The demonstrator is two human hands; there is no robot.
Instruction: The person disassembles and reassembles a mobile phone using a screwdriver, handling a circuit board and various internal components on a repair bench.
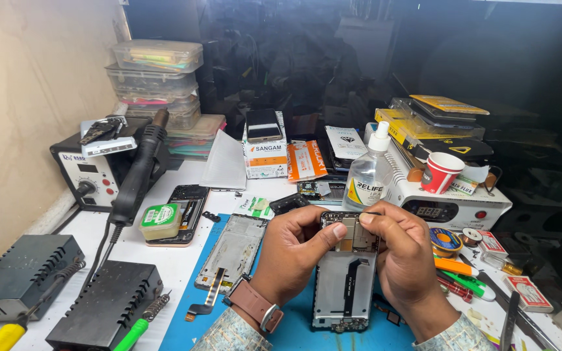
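An opened phone body (346, 279) with its back removed lies on the blue work mat (294, 335) in front of me. My left hand (294, 250), with a brown-strapped watch on the wrist, grips the phone's upper left edge, thumb pressed on the top. My right hand (401, 253) holds the upper right edge and pinches thin black tweezers (373, 212) at the phone's top. A black flex strip runs down the phone's middle. A second bare phone frame (232, 250) with a dangling flex cable lies on the mat to the left.
Hot air station (92, 175) with its black handle (139, 175), two black boxes (105, 312), a green-lidded tub (160, 221), a clear liquid bottle (367, 175), a white heating machine (456, 205) bearing a red paper cup (440, 172), stacked plastic boxes (157, 78), small tools at right (469, 279).
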